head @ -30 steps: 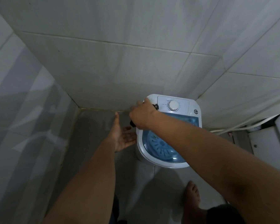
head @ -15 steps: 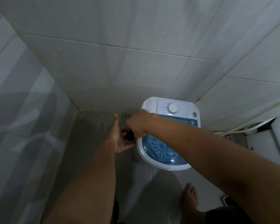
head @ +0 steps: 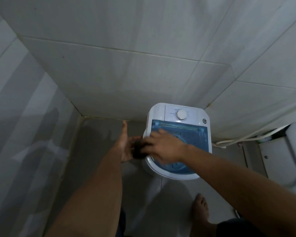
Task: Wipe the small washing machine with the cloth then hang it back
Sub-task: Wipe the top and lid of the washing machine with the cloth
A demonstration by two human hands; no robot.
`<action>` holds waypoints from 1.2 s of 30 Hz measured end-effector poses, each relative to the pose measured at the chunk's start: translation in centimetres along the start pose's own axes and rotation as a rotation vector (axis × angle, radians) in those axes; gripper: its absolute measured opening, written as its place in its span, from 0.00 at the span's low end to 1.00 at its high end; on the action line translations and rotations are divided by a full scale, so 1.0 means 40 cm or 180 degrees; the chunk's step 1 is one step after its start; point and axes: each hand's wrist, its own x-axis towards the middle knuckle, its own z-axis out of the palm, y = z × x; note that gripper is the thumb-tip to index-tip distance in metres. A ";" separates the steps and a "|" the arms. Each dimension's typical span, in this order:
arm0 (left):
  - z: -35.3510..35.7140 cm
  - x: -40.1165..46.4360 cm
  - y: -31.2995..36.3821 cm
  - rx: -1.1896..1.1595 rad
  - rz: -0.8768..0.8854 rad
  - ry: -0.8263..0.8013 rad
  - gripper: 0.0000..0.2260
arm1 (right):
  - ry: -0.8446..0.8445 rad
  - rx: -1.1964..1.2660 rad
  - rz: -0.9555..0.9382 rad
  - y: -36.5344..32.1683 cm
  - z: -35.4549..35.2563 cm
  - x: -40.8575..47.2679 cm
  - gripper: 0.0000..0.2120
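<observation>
Right hand (head: 162, 147) grips soft dark cloth (head: 138, 149) at washer (head: 183, 134) left edge; left hand (head: 126, 147) open wide, cupped beneath.

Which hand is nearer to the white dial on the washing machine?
Right. The right hand lies over the blue lid, just below the dial; the left hand is off the washing machine's left side.
</observation>
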 end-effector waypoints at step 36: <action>0.012 0.050 -0.012 0.0853 0.0475 0.0345 0.11 | 0.0858 0.0110 0.1631 0.115 0.015 -0.121 0.29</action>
